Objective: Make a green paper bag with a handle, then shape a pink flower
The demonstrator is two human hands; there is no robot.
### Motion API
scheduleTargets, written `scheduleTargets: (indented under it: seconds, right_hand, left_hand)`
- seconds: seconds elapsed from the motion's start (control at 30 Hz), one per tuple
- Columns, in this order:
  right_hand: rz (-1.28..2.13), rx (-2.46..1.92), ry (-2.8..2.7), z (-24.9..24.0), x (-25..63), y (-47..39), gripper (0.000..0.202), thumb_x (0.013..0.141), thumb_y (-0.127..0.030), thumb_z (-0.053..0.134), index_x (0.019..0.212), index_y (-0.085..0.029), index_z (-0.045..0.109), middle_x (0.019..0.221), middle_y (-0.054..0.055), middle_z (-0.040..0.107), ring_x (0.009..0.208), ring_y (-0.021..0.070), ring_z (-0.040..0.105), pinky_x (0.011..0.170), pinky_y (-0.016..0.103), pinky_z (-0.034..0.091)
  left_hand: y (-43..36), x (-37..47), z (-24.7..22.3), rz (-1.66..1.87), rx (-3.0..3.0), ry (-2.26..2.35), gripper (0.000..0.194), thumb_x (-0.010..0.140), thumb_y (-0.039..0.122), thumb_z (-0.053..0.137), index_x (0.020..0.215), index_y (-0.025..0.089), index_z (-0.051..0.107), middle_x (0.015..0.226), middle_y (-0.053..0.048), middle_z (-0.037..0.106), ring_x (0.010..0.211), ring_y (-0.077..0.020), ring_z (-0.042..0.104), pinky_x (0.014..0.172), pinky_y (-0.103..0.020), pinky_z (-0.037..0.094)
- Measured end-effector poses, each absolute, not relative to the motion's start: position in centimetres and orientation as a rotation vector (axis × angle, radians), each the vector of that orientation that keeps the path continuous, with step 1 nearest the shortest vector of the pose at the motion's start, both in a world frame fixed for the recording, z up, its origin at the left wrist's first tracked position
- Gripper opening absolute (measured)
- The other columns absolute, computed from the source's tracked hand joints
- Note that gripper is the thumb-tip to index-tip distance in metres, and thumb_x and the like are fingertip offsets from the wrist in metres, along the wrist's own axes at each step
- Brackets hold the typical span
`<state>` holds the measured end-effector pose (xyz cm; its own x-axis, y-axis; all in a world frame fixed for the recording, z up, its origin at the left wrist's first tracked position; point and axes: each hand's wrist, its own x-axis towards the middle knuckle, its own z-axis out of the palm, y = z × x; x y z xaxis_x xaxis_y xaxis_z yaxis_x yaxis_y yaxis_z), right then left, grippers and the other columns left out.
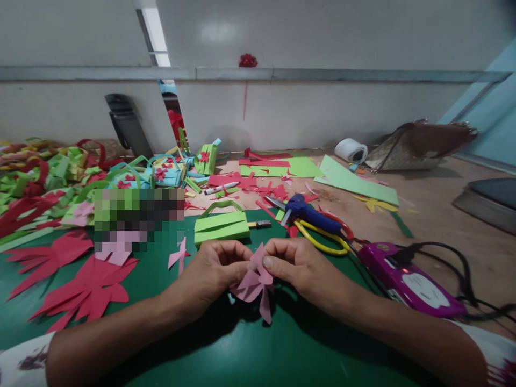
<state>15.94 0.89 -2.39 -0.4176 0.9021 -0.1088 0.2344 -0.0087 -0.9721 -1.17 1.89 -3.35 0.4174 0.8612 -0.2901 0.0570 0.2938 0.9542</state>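
Observation:
Between my two hands is a pink paper flower (252, 285) with pointed petals, raised over the green mat (226, 349). My left hand (217, 269) pinches its left side between thumb and fingers. From the other side, my right hand (298, 269) has thumb and fingers closed on an upper petal. Just beyond them lies a green paper bag (221, 227) with a looped handle. A small pink paper cutout (179, 257) rests left of my left hand. Large red paper flowers (91, 287) lie farther left.
Yellow-handled scissors (322, 236) and a blue glue gun (310, 215) lie right of the bag, beside a purple power strip (411, 279). Paper scraps, green sheets (355, 180) and a marker (221, 188) lie behind. Paper bags pile up left, near a dark bottle (127, 126).

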Motion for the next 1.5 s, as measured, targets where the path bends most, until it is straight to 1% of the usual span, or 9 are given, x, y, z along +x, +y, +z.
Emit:
scheduleTargets:
  seconds: [0.23,0.43,0.53,0.7,0.9,1.03,1.17,1.33,1.5]
  right_hand:
    - [1.429,-1.23,-1.722,-2.1,15.9,0.9,0.018,0.079,-0.023,0.05,0.063,-0.015,0.054,0.058,-0.003,0.049,0.053,0.0082,0.041,0.051,0.021,0.031]
    - [1.378,-1.266,-1.694,-2.6,16.1,1.0,0.017,0.08,-0.026,0.05,0.068,-0.015,0.054,0.058,-0.004,0.047,0.051,0.0076,0.038,0.048,0.021,0.029]
    - [1.36,-1.295,-1.697,-2.7,16.1,0.9,0.016,0.081,-0.025,0.049,0.074,-0.014,0.057,0.059,-0.003,0.049,0.05,0.0077,0.039,0.046,0.021,0.029]
    - [1.321,-1.267,-1.726,-2.6,16.0,0.7,0.024,0.084,-0.03,0.047,0.068,-0.014,0.055,0.058,-0.003,0.049,0.051,0.008,0.039,0.048,0.021,0.03]
    - [1.35,-1.171,-1.678,-2.9,16.4,0.7,0.031,0.088,-0.039,0.043,0.079,-0.014,0.057,0.063,-0.001,0.052,0.055,0.0083,0.044,0.05,0.021,0.033]
    - [1.432,-1.206,-1.661,-2.4,16.4,0.6,0.028,0.076,-0.03,0.062,0.1,-0.017,0.055,0.075,-0.001,0.06,0.063,0.01,0.052,0.056,0.02,0.04]
    - [1.279,-1.338,-1.71,-1.9,16.1,0.5,0.006,0.076,-0.019,0.057,0.081,-0.016,0.059,0.066,-0.003,0.057,0.056,0.0076,0.046,0.05,0.018,0.035]
    - [1.214,-1.339,-1.757,-2.1,16.3,0.5,0.019,0.083,-0.023,0.048,0.067,-0.015,0.055,0.058,-0.004,0.048,0.052,0.0066,0.038,0.046,0.019,0.03]
    - [1.232,-1.344,-1.721,-2.3,16.2,0.3,0.012,0.079,-0.02,0.051,0.068,-0.015,0.053,0.059,-0.004,0.05,0.053,0.0068,0.041,0.048,0.019,0.032]
  left_hand:
    - [1.9,-1.4,-3.8,0.698,1.133,0.968,0.02,0.065,0.029,0.071,0.069,0.014,0.059,0.057,0.003,0.057,0.048,-0.0064,0.048,0.048,-0.017,0.037]
    - [2.0,-1.5,-4.7,0.755,1.048,0.819,0.02,0.076,0.034,0.063,0.072,0.014,0.058,0.057,0.003,0.055,0.047,-0.0053,0.047,0.047,-0.016,0.039]
    - [2.0,-1.3,-4.6,0.729,1.055,0.86,0.021,0.074,0.033,0.065,0.071,0.014,0.057,0.056,0.003,0.056,0.046,-0.0059,0.049,0.046,-0.016,0.04]
    - [1.7,-1.0,-3.9,0.677,1.088,0.955,0.019,0.071,0.026,0.066,0.064,0.012,0.056,0.05,0.002,0.057,0.041,-0.0059,0.048,0.042,-0.016,0.038]
    - [1.8,-1.0,-4.3,0.73,0.961,0.908,0.014,0.072,0.02,0.063,0.065,0.014,0.052,0.05,0.003,0.058,0.04,-0.0065,0.049,0.041,-0.017,0.041]
    - [2.0,-1.0,-4.6,0.774,0.931,0.861,0.014,0.073,0.02,0.063,0.066,0.015,0.052,0.049,0.003,0.057,0.04,-0.0066,0.049,0.041,-0.017,0.042]
    - [1.9,-1.1,-4.6,0.748,0.977,0.867,0.012,0.074,0.02,0.061,0.067,0.015,0.053,0.051,0.003,0.058,0.042,-0.0073,0.051,0.043,-0.018,0.043]
    - [1.8,-1.2,-4.7,0.732,1.037,0.867,0.016,0.076,0.026,0.06,0.066,0.015,0.053,0.051,0.003,0.056,0.043,-0.0082,0.05,0.045,-0.02,0.042]
    - [2.0,-1.3,-4.4,0.734,1.012,0.764,0.04,0.086,0.046,0.039,0.073,0.012,0.057,0.063,-0.003,0.058,0.052,-0.0102,0.051,0.051,-0.022,0.041]
